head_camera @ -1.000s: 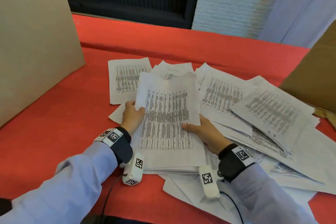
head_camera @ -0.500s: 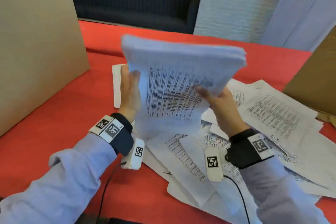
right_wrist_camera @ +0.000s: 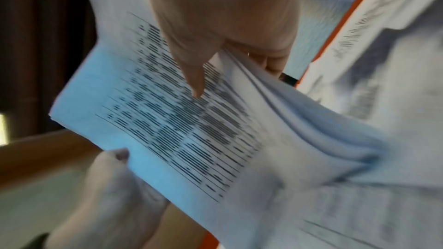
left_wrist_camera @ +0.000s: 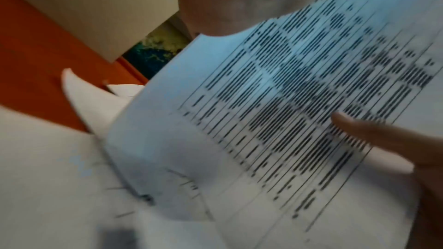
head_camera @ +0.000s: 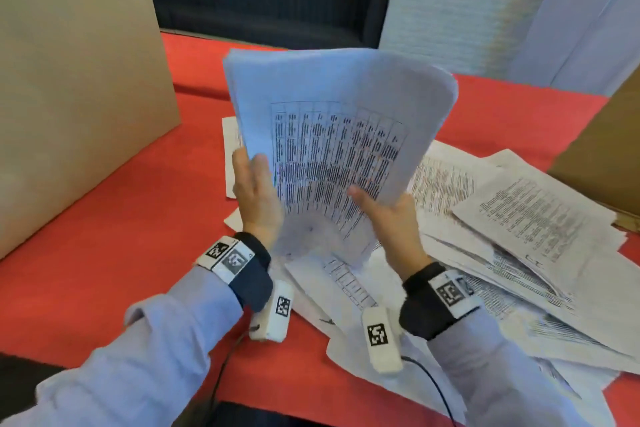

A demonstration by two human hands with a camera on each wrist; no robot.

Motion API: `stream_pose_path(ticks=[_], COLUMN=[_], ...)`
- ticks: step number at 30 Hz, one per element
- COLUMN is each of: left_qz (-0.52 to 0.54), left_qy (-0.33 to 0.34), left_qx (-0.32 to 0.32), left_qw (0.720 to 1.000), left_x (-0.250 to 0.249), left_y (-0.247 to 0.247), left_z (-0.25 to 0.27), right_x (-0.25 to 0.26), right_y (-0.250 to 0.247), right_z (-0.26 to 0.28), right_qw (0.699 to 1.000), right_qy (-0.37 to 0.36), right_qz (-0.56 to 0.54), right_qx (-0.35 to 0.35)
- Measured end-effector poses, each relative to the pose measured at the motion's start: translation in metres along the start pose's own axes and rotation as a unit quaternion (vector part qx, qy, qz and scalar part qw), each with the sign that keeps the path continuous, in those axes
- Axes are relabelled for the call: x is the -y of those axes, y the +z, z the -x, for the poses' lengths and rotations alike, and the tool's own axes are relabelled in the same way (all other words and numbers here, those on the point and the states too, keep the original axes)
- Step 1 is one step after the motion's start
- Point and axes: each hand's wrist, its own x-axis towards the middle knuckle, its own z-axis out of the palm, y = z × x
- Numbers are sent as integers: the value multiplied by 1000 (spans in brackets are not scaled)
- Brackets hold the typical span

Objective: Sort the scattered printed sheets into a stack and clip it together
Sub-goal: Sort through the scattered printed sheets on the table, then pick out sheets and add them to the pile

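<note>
A thick stack of printed sheets [head_camera: 332, 149] stands nearly upright above the red table, its lower edge among the loose sheets. My left hand [head_camera: 254, 191] grips its left edge, thumb on the front page. My right hand [head_camera: 384, 215] grips its right lower edge, thumb [right_wrist_camera: 194, 75] on the printed table and fingers behind. The same stack [left_wrist_camera: 275, 111] [right_wrist_camera: 179, 120] fills both wrist views, blurred. Many loose printed sheets [head_camera: 519, 236] lie scattered on the table to the right and under my wrists. No clip is in view.
The red table [head_camera: 121, 236] has bare cloth on the left. A tall cardboard panel [head_camera: 76, 73] stands at the left and another cardboard piece [head_camera: 606, 149] at the right. A dark sofa [head_camera: 259, 7] lies beyond the table's far edge.
Both hands lifted the gathered stack off the table and raised it upright. Since half a second ago it has turned more vertical, its top edge pointing up.
</note>
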Motion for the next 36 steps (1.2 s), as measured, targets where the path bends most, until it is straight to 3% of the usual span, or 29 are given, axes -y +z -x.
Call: stream_pose_path(ticks=[3,8,11,14,16,17,19,21,27,29,33,36], left_qz=[-34,-134,-192,-225,-258,-287,-352,-398,-563,-582,-589,-516], left_qy=[-12,16,-55,-156,-201,-211,-216,-211,-186,-195,-183,-145], left_qx=[2,6,12,12,19,22,49,82,114,106,112,184], left_qw=[999,991,980,962,945,934,909,889,797,782,779,824], left_x=[9,2,16,32,36,36,35,38,48,48,38,25], left_y=[-1,-23,-62,-122,-156,-170,-189,-205,-223,-219,-191,-157], left_z=[-3,-50,-80,-102,-110,-113,-114,-112,-112,-114,-106,-91], right_x=[-9,29,33,26,8,-1,-19,-30,-27,-23,-28,-27], right_y=[8,28,42,53,63,69,84,101,120,117,109,100], right_z=[0,-20,-28,-28,-33,-34,-31,-23,-16,-18,-18,-25], right_qw=[998,997,993,972,964,938,842,786,746,723,719,772], right_qy=[52,-34,-17,82,107,86,42,26,-23,-42,-40,-10], right_qz=[-41,-71,-75,-76,75,212,427,503,595,616,608,560], right_qx=[10,-27,91,205,232,260,326,359,299,309,334,301])
